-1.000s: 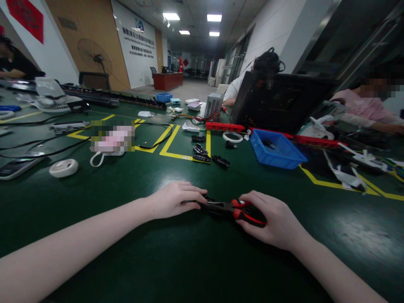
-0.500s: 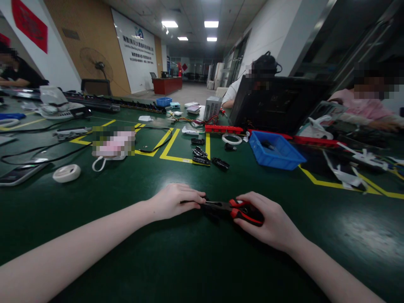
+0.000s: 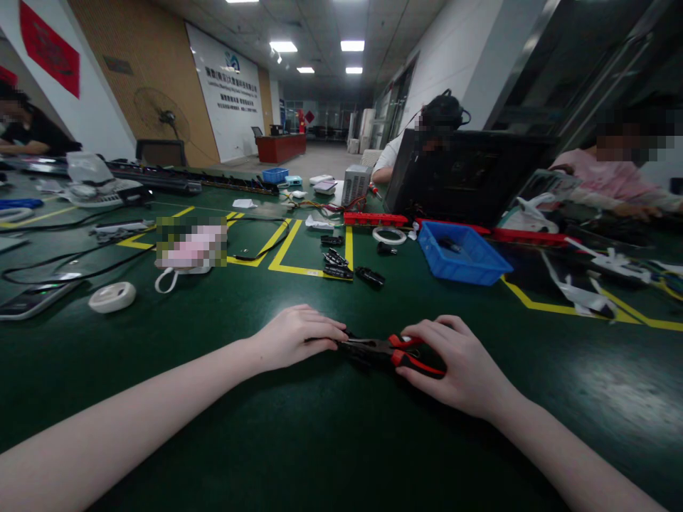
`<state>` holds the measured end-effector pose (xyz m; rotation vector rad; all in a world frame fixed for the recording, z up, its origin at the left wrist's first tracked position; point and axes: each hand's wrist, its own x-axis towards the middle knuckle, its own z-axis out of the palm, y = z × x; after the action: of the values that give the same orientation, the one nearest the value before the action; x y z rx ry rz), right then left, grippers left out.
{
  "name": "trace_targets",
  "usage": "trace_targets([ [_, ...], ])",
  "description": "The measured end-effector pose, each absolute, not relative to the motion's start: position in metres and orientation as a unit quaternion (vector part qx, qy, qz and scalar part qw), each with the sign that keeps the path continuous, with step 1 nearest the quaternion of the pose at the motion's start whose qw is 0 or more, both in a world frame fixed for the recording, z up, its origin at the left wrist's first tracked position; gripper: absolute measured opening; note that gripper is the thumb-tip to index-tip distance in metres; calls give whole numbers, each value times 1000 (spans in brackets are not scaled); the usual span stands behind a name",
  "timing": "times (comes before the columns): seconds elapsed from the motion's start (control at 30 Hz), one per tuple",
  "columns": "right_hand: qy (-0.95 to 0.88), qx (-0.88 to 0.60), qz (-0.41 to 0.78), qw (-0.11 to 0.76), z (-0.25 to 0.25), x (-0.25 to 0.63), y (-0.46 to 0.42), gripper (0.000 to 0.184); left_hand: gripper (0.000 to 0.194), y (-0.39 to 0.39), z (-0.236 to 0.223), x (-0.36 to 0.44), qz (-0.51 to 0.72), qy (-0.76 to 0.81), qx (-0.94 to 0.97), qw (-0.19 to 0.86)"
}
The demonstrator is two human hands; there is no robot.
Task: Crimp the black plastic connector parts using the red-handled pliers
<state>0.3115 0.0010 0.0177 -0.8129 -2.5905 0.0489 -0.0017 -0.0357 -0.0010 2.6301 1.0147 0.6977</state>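
The right hand (image 3: 457, 366) grips red-handled needle-nose pliers (image 3: 383, 347) while the left hand (image 3: 299, 337), pinching a black part (image 3: 361, 358) by their tip, should brace it

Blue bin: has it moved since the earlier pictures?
No. The blue bin keeps its place beside the yellow tape to its right; only the whole view shifted slightly.

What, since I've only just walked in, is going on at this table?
Someone is handling a small dark piece at a green table. The left hand pinches it, while the right hand grips red-and-black pliers, their tips at the piece, which is partly hidden. Farther back, several black parts lie loose, with a blue bin to their right.
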Motion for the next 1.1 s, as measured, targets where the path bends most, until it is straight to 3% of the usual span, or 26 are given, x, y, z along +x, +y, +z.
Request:
trace_targets([
  [0.4,-935,-297,21,194,20,308,-2,31,21,-39,0,-1,217,342,909,100],
  [0.57,-934,-295,23,199,18,305,-3,30,43,-39,3,2,188,371,903,105],
  [0.73,-936,-288,21,201,19,304,-3,30,26,-36,4,2,175,351,914,102],
  [1.1,-943,-278,31,181,20,308,0,32,18,-39,8,3,214,364,888,183],
])
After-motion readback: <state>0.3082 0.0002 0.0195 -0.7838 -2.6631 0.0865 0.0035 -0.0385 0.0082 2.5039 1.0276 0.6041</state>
